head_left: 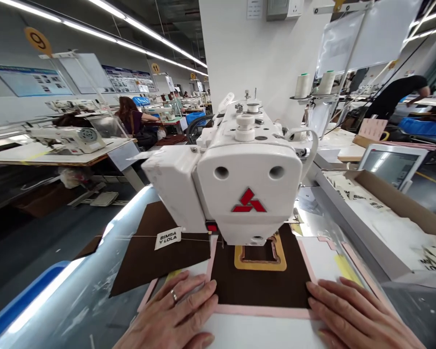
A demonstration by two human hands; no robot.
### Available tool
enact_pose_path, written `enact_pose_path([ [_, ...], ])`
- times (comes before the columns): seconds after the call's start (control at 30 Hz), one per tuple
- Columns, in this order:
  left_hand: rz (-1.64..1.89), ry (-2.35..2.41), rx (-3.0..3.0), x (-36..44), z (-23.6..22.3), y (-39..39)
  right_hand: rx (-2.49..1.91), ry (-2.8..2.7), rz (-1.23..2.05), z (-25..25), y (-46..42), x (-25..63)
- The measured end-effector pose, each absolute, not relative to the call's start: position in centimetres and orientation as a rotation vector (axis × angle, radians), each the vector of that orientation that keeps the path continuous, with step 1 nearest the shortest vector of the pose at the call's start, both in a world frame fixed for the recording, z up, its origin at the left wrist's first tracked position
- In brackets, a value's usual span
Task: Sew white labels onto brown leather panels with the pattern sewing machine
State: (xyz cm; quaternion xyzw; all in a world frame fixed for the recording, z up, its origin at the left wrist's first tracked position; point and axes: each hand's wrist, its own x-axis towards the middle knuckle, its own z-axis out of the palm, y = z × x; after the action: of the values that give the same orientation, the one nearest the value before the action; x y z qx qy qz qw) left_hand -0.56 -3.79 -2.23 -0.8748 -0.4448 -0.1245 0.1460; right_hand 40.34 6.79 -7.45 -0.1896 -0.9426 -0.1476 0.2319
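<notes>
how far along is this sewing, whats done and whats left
Looks done: the left brown piece bears a printed label, though whether it's stitched isn't clear. In hand: the left hand and right hand flank the brown panel on the pink-edged template. Probably left: finishing that panel, partly under the sewing machine, and cutting the thread running from the labelled piece.

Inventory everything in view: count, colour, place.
Nearest machine: one, white, centre
Panel: one, dark brown, under machine head
Frame: one, yellow, on panel
Template: one, white and pink, around panel
Loose piece: one, brown, left
Label: one, white, on loose piece
Label box: one, white, labels inside, right
Thread cones: two, white, right
Screen: one, white-framed, right
Container edge: one, blue, lower left
Background machines: several, white, left
People: at least two, dark-clothed, background
Left hand: one, template's left
Right hand: one, template's right
</notes>
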Motion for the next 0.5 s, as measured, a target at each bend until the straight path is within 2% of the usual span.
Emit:
enact_pose_path([
  [0.2, -0.518, -1.256, -2.523, -0.6, -3.1, -3.2, -0.516, -2.640, -0.438, -5.0, 6.5, 39.1],
  [0.5, -0.494, -1.246, -2.527, -0.9, -3.0, -3.2, -0.506, -2.666, -0.547, -3.2, 6.5, 38.2],
])
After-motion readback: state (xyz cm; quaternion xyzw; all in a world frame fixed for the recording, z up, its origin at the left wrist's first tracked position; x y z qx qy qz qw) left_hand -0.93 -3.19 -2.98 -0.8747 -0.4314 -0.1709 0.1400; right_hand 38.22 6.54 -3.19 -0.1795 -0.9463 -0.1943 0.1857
